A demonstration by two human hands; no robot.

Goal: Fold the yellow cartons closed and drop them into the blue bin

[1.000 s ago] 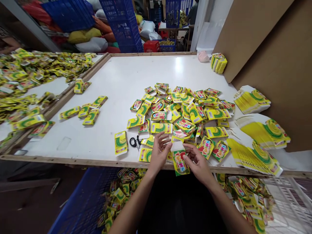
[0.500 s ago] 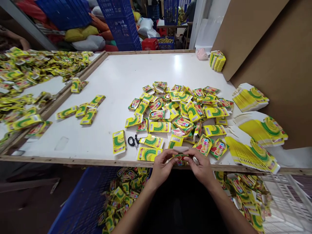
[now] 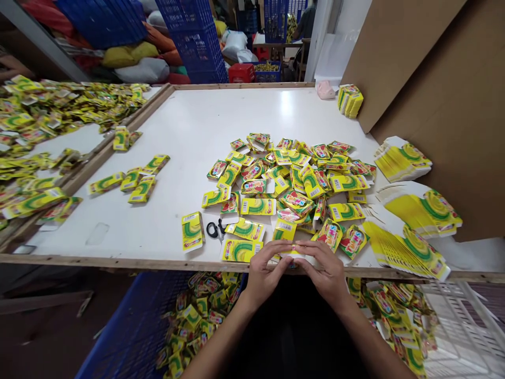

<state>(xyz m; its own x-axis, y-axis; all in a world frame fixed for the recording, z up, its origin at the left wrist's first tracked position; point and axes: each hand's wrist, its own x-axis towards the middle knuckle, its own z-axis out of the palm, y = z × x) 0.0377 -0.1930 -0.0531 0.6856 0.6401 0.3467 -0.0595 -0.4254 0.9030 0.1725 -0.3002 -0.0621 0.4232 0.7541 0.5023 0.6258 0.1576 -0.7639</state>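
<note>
Both hands are pinching one small carton at the near edge of the worktop; scissors are lying left, more cartons sitting just beyond.

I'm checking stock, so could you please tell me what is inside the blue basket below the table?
The blue basket holds a heap of small yellow-and-green packs. They cover its bottom; the table and left forearm hide part of the inside.

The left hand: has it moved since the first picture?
Yes. Judged against the table's wooden front edge, the left hand has come back toward the person and slightly to the right.
</note>
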